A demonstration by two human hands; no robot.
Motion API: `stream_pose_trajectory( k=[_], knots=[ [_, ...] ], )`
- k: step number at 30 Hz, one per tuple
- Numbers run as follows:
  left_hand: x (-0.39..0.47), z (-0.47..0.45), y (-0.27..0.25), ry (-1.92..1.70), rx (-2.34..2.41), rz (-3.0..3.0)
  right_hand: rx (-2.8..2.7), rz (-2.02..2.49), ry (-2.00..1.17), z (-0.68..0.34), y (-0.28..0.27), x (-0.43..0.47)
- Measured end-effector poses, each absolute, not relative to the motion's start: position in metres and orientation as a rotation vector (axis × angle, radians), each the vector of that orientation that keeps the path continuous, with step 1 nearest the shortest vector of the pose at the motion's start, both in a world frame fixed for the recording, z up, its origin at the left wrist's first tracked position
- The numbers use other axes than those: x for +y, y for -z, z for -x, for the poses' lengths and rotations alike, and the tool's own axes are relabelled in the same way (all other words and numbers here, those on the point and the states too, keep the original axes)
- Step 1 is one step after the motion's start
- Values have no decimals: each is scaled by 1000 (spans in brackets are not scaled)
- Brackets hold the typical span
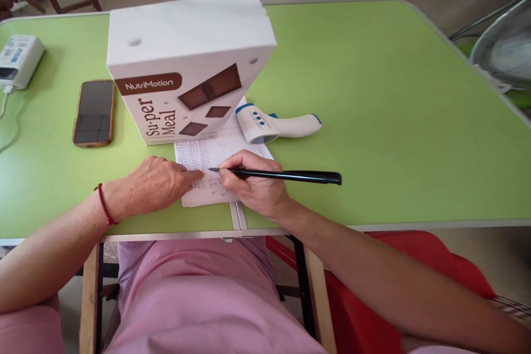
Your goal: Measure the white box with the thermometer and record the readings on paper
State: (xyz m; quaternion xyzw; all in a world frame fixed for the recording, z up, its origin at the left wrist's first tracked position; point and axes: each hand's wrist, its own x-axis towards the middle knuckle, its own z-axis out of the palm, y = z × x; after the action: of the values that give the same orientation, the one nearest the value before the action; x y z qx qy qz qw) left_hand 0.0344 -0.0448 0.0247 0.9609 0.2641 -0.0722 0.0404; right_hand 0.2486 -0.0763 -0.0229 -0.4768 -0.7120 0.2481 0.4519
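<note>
My right hand (254, 183) grips a black pen (296, 176), its tip touching or just above a sheet of paper (219, 194) covered in handwritten columns. With its index finger stretched out onto the writing, left of the pen tip, my left hand (155, 185) holds nothing that I can see; its other fingers curl under. Behind the paper stands a white box (191, 33) printed "NutriMotion Su-per Meal", hiding part of the sheet. A white and blue infrared thermometer (276, 124) lies to its right, over the sheet's edge.
A phone (94, 113) with a brown case lies left of the box. Farther left, a white device (20, 61) has a cable plugged in. The green table (394, 110) has a metal-edged seam near my hands. A red chair (373, 298) stands below its front edge.
</note>
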Motion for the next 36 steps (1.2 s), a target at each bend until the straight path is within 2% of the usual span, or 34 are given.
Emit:
stream_pose_trajectory(
  k=[10,19,36],
  knots=[
    [-44,-33,-25,228,811,-2953,-1736,1249,-623,-250,23,-77],
    [-44,-30,-20,88,760,-3012,-1770,1235,-673,-252,21,-76],
    [-44,-31,-22,128,776,-2992,-1744,1214,-644,-251,25,-76]
  ],
)
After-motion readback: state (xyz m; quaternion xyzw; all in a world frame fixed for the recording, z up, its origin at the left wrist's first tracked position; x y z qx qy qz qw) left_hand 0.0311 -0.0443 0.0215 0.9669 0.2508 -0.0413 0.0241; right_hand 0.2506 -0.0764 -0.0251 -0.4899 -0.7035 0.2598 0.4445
